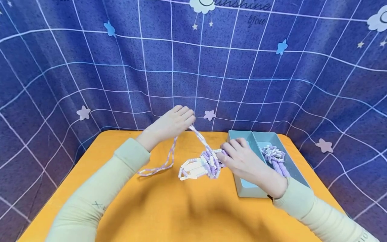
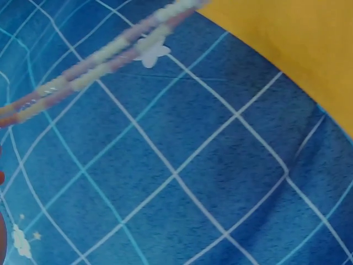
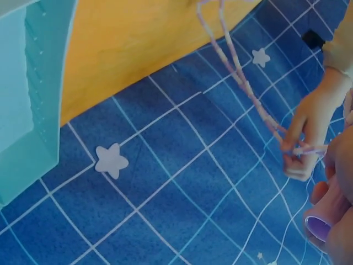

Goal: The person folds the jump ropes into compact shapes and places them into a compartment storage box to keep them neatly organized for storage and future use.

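Note:
My left hand (image 1: 172,121) is raised over the back part of the table and pinches a doubled strand of a purple-and-white beaded jump rope (image 1: 211,163). A loop of it hangs below that hand on the left. Lower and to the right, my right hand (image 1: 242,158) grips the bunched part of the rope. In the right wrist view a tube-like purple handle (image 3: 319,226) sticks out of the right hand, and the left hand (image 3: 309,132) pinches the strand beyond it. Two strands of the rope (image 2: 105,61) cross the left wrist view. The left fingers are mostly hidden there.
A grey-blue tray (image 1: 252,193) with two compartments stands at the right of the orange table (image 1: 145,208). Its right compartment holds another bundled beaded rope (image 1: 273,154) with purple handles. A blue grid-patterned curtain (image 1: 187,84) hangs behind and around the table.

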Motion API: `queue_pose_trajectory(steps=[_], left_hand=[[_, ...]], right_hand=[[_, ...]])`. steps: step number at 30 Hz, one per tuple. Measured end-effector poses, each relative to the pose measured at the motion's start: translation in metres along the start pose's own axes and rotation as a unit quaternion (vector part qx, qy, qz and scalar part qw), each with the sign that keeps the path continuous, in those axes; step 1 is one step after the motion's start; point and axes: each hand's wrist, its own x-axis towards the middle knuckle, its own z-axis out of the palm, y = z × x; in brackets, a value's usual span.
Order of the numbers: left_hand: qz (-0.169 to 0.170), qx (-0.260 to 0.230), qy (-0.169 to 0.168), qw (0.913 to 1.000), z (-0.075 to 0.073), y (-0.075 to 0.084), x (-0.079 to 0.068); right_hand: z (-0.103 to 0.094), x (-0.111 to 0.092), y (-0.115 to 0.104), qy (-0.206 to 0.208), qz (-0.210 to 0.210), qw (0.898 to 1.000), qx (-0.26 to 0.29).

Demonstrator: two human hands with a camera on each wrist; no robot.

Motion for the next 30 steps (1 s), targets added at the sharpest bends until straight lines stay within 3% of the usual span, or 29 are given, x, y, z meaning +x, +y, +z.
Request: queue_pose_trajectory(steps=[12, 23, 30], left_hand=[[-0.060, -0.021, 0.001, 0.9980, 0.035, 0.001, -0.021], [-0.114, -0.040, -0.002, 0.9927, 0.060, 0.027, -0.038], [-0.119, -0.045, -0.043, 0.9910, 0.068, 0.049, -0.048]], right_hand=[[-0.003, -0.001, 0.008, 0.076, 0.018, 0.995, 0.060], [-0.015, 0.005, 0.014, 0.082, 0.064, 0.993, 0.062], [-0.015, 0.004, 0.021, 0.076, 0.083, 0.993, 0.046]])
